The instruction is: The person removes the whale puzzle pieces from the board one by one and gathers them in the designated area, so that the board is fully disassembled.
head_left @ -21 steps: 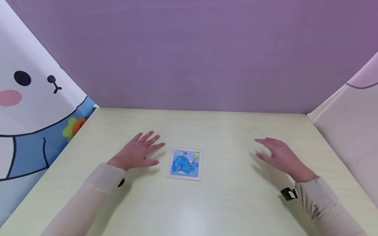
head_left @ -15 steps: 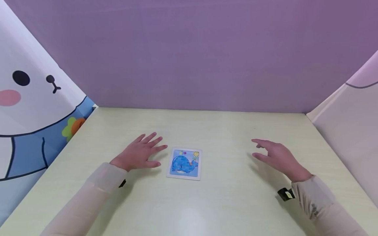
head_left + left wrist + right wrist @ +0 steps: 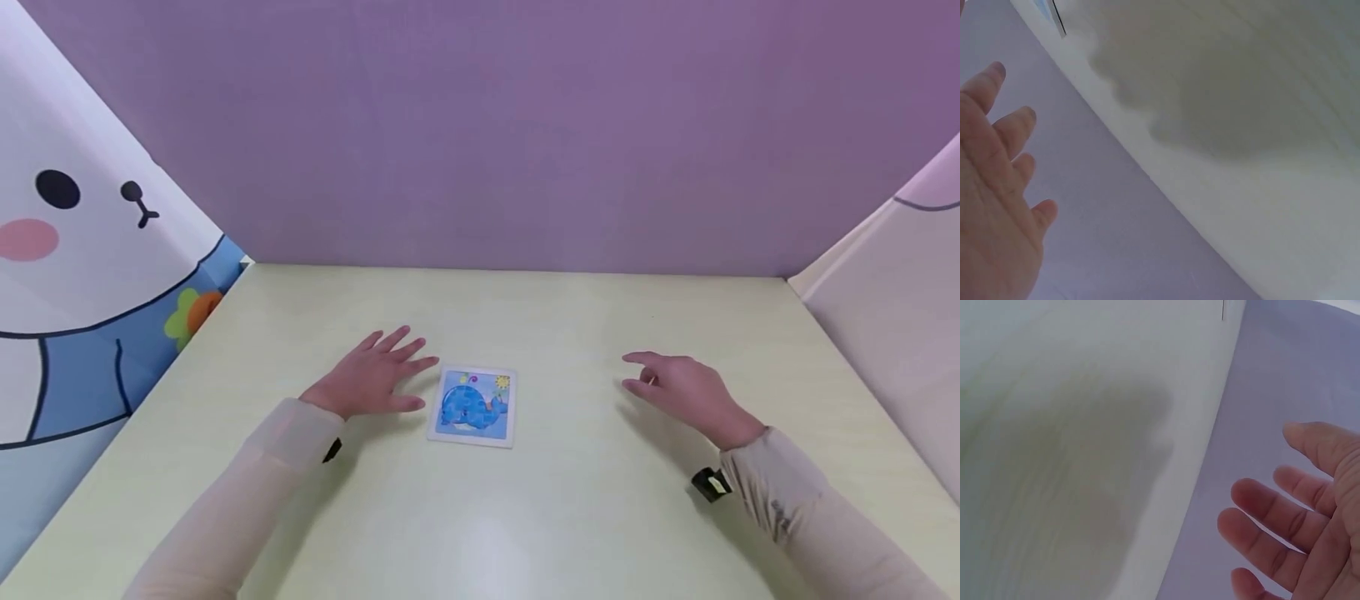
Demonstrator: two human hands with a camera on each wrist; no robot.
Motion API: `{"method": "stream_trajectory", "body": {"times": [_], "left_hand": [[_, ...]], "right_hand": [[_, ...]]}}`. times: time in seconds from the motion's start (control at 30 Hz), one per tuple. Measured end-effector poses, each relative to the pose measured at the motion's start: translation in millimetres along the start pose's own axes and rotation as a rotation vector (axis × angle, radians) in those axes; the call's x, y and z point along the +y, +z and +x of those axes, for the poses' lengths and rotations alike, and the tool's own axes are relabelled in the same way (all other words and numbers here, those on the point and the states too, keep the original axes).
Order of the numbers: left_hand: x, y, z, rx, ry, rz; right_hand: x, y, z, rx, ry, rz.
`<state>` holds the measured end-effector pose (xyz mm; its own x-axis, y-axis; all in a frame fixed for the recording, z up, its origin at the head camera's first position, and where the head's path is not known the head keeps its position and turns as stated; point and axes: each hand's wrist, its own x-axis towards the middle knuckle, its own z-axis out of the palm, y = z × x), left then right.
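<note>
A small square picture puzzle [image 3: 472,407] with a white frame lies flat on the table, showing a blue whale and a yellow sun. Just left of it, my left hand [image 3: 371,375] hovers with fingers spread, its fingertips near the frame's upper left edge and nothing held. Farther off on the right side, my right hand [image 3: 686,392] hangs over the table with thumb and index finger apart and nothing between them. In the right wrist view the fingers [image 3: 1266,544] are loosely bent. Only a corner of the puzzle [image 3: 1050,15] shows in the left wrist view.
The pale wooden table [image 3: 525,517] ends at a purple backdrop [image 3: 525,142]. A cartoon-printed cloth [image 3: 90,275] flanks the left side, and a pale cloth [image 3: 900,317] the right. Dark bands [image 3: 711,483] show at the wrists.
Both hands have moved inward: the left a little rightward to the puzzle, the right leftward. The right fingers have bent more. The head view has shifted slightly; the puzzle stays on the table.
</note>
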<state>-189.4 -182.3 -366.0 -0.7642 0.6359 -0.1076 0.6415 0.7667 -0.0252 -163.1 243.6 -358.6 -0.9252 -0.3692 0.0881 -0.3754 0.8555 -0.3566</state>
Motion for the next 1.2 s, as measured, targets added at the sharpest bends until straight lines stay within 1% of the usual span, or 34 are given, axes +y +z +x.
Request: {"method": "stream_trajectory", "body": {"times": [0.1,0.23,0.33,0.47,0.57,0.63,0.7,0.9,1.07,1.2], "left_hand": [[1.5,-2.3,4.7,-0.029,-0.007,-0.025],[5.3,-0.4,8.3,-0.05,0.019,-0.04],[7.4,1.6,10.1,-0.063,0.039,-0.027],[9.5,0.5,12.4,-0.09,0.07,0.008],[13.1,-1.2,14.1,-0.104,0.093,0.019],[16.2,-1.6,15.5,-0.114,0.101,0.009],[19.6,-1.7,16.7,-0.124,0.108,-0.001],[25.1,1.9,17.4,-0.145,0.109,-0.015],[26.9,7.4,17.2,-0.156,0.14,0.012],[29.4,9.9,19.0,-0.146,0.162,0.04]], "right_hand": [[-2.5,-0.5,2.7,-0.028,0.027,-0.005],[-4.7,2.3,6.1,-0.05,0.04,-0.023],[-7.9,5.7,9.0,-0.06,0.036,-0.033],[-14.8,7.8,13.8,-0.082,0.031,-0.046],[-19.1,9.0,16.8,-0.098,0.027,-0.066],[-21.1,11.1,18.7,-0.108,0.024,-0.079],[-23.4,14.0,20.8,-0.122,0.027,-0.079],[-37.7,28.4,35.0,-0.172,0.029,-0.016],[-52.8,40.5,47.6,-0.198,0.012,-0.053],[-62.6,46.4,55.3,-0.209,0.002,-0.077]]}}
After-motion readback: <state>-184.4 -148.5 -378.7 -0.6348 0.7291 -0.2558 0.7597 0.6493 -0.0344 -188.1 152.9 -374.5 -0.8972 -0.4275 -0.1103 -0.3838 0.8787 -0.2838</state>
